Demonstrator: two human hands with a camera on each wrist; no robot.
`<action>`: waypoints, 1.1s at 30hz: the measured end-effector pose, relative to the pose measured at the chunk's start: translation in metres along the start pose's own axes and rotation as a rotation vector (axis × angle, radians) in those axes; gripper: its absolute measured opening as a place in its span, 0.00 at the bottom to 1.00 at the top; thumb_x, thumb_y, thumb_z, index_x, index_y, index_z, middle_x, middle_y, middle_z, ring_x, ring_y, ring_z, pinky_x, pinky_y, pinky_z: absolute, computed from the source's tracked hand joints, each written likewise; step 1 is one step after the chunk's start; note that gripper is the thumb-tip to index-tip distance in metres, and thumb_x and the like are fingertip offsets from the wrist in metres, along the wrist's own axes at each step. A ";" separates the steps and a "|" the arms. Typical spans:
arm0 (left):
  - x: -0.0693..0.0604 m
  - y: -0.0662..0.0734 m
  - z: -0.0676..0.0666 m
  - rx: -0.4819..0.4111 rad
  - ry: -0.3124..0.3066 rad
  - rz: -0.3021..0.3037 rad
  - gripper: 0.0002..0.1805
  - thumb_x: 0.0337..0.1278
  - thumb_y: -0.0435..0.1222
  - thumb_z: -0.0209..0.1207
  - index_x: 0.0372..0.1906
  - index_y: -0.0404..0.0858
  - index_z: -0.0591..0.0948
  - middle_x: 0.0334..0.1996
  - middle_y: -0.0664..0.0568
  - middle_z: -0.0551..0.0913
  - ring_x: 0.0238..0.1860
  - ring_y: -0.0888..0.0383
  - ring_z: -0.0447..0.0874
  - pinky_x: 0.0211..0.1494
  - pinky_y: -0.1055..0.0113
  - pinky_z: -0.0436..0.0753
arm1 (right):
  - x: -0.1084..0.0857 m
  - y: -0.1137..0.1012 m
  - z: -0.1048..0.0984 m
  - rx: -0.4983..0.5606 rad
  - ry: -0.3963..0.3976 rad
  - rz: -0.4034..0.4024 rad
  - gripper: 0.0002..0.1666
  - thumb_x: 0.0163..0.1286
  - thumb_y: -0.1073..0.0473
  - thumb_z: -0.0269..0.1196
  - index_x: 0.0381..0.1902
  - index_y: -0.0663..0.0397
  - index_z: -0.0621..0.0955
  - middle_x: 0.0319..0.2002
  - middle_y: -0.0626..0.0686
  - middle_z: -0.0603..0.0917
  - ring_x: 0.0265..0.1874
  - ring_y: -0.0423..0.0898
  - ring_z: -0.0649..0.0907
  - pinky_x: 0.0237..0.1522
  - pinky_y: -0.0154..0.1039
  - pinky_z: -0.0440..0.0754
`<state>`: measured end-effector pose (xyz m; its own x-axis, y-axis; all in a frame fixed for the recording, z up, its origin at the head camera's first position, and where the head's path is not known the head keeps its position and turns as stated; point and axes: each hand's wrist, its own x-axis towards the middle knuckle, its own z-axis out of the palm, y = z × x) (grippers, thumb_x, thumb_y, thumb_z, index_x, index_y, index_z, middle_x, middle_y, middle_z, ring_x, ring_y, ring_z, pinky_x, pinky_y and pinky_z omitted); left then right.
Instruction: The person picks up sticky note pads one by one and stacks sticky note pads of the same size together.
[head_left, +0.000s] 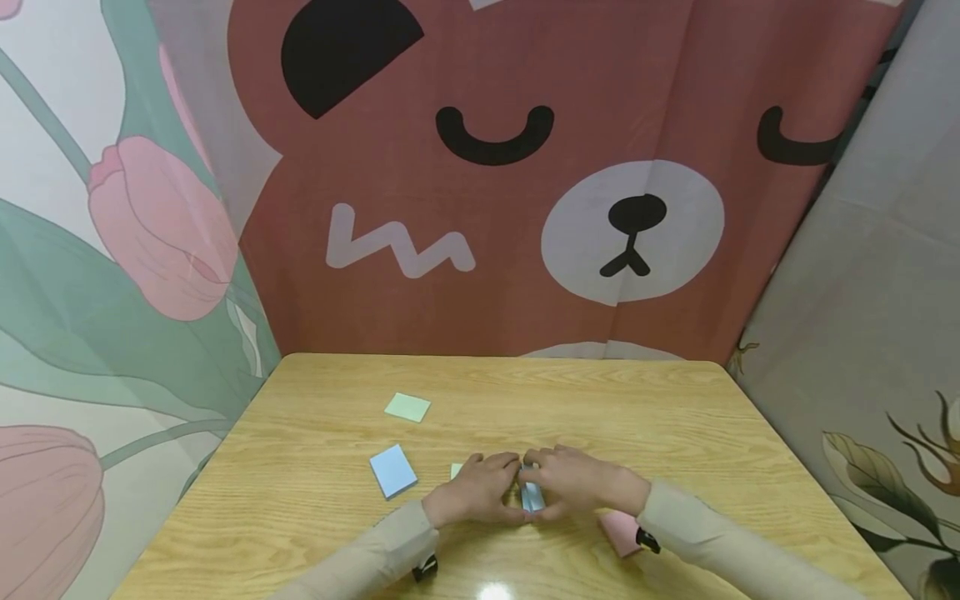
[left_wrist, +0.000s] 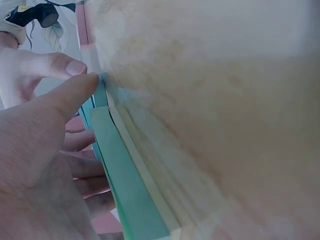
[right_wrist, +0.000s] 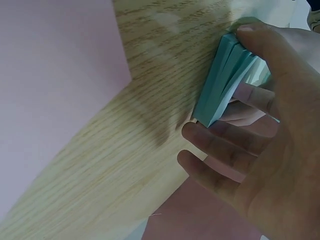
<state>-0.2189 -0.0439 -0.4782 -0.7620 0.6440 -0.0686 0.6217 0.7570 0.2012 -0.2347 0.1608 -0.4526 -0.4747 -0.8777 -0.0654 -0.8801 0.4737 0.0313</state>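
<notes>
A folded light-blue paper [head_left: 532, 497] stands between the two hands near the table's front. My left hand [head_left: 480, 490] pinches its left side, thumb near the close end; in the left wrist view the thumb touches the blue paper [left_wrist: 99, 91]. From the other side my right hand [head_left: 583, 482] grips it, thumb at one end and fingers at the other. The right wrist view shows several narrow folds in the paper [right_wrist: 220, 82] beside the right hand [right_wrist: 280, 125]. Partly hidden by the left hand is a green pad [left_wrist: 127, 175].
On the wooden table [head_left: 315, 533] lie a blue pad [head_left: 393, 472] at the left and a green sheet [head_left: 408, 407] farther back. A pink pad [head_left: 621, 533] sits under the right forearm. Printed curtains hang behind and at both sides.
</notes>
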 end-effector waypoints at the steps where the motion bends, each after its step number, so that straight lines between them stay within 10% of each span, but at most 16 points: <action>1: 0.000 0.000 0.000 -0.004 0.002 0.004 0.48 0.56 0.68 0.57 0.71 0.38 0.68 0.71 0.49 0.67 0.71 0.55 0.63 0.67 0.41 0.65 | 0.000 0.000 0.001 0.003 0.002 0.003 0.26 0.66 0.35 0.63 0.54 0.41 0.79 0.57 0.55 0.78 0.49 0.50 0.82 0.48 0.60 0.80; 33: -0.002 -0.002 -0.003 0.005 0.007 0.017 0.48 0.52 0.64 0.63 0.70 0.37 0.70 0.70 0.49 0.67 0.69 0.54 0.66 0.67 0.44 0.67 | -0.001 0.002 0.008 0.069 0.015 0.032 0.37 0.62 0.37 0.68 0.60 0.49 0.70 0.54 0.51 0.75 0.50 0.45 0.79 0.50 0.52 0.80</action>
<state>-0.2188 -0.0470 -0.4757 -0.7522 0.6564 -0.0586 0.6357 0.7462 0.1977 -0.2358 0.1632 -0.4604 -0.5029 -0.8629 -0.0510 -0.8625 0.5048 -0.0358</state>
